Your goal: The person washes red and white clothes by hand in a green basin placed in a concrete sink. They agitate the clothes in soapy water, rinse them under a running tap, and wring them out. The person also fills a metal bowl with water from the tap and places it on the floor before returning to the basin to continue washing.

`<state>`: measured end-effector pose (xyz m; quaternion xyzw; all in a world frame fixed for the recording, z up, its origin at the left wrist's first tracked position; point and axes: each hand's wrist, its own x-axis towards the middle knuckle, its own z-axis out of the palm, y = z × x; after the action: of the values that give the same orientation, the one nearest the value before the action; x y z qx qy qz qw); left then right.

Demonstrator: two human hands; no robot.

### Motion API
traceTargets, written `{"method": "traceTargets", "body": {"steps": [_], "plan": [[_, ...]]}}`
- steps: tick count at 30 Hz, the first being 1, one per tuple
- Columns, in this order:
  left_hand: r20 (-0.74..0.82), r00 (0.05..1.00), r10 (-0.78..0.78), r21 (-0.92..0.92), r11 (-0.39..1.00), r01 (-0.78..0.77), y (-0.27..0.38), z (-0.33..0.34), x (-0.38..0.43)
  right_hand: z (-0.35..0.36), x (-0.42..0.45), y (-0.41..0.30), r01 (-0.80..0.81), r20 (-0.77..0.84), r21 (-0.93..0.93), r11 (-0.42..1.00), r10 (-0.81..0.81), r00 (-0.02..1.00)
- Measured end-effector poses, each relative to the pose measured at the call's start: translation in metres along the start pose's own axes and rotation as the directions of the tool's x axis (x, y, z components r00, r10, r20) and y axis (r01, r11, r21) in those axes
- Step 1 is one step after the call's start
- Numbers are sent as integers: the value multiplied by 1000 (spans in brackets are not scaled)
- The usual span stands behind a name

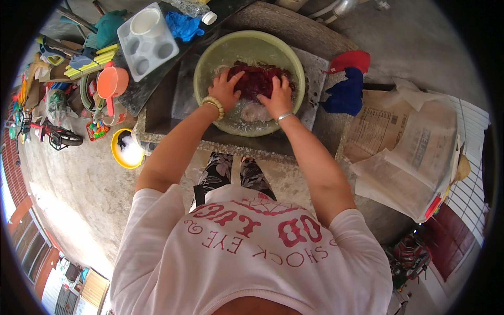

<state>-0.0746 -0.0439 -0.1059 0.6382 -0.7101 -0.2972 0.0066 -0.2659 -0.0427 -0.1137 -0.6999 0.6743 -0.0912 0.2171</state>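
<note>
A yellow-green plastic basin [199, 67] holding water stands in a dark stone sink [157, 122]. Dark red wet cloth [258, 80] lies in the water between my hands. My left hand [225, 88], with a beaded bracelet at its wrist, rests on the cloth's left side, fingers spread. On the right side my right hand [278, 98], below a silver bangle, touches the cloth with its fingers apart and curved. Whether any fingertip pinches the cloth is hidden by water and folds. A pale, whitish thing [255, 112] sits in the water near the basin's front.
Red cloth [350, 62] and blue cloth [346, 92] lie on the right ledge beside flattened cardboard [372, 122]. At left are a white molded tray [147, 41], blue glove-like plastic [183, 26], an orange dipper [113, 82] and, on the floor, a yellow bucket [115, 147] with suds.
</note>
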Motion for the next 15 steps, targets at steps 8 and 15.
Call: {"method": "traceTargets", "body": {"steps": [8,15], "plan": [[260,956,-137,217,973,80,-40,76,65,33,37,4,92,364,-446,890,87,927],[214,954,-210,-427,858,285,-41,67,68,-32,54,-18,-22,289,22,1000,15,957]]}}
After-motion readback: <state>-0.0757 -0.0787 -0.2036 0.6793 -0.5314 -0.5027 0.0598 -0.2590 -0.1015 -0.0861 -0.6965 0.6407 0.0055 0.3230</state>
